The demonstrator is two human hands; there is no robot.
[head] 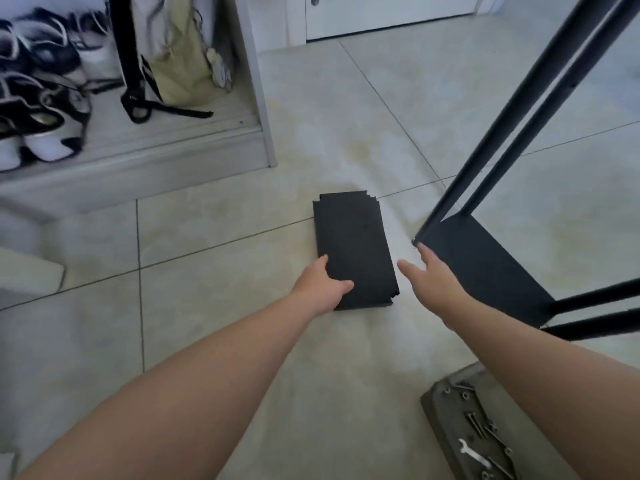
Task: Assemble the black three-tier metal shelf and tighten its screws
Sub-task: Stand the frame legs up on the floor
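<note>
The tiled floor runs out under both my arms. To the right of my right hand stands the partly built black shelf frame: one flat tier low to the floor, with two pairs of slim posts rising from it, one pair up and away from me, the other out to the right edge.

Far to the left of my left hand and beyond it is a raised grey ledge holding black-and-white shoes and a pale yellow bag. A white door closes off the far side.

The loose black shelf panel lies flat on the floor, its long side stretching away from my grip. My left hand grips its near left corner, thumb on top and fingers along the left edge.

My right hand is just right of the panel, holding nothing, fingers straight and spread. Its longest fingertip reaches the frame's nearest corner; I cannot tell whether it touches.

Below my right forearm, close to me, a grey tray holds loose screws and a small silver wrench.
</note>
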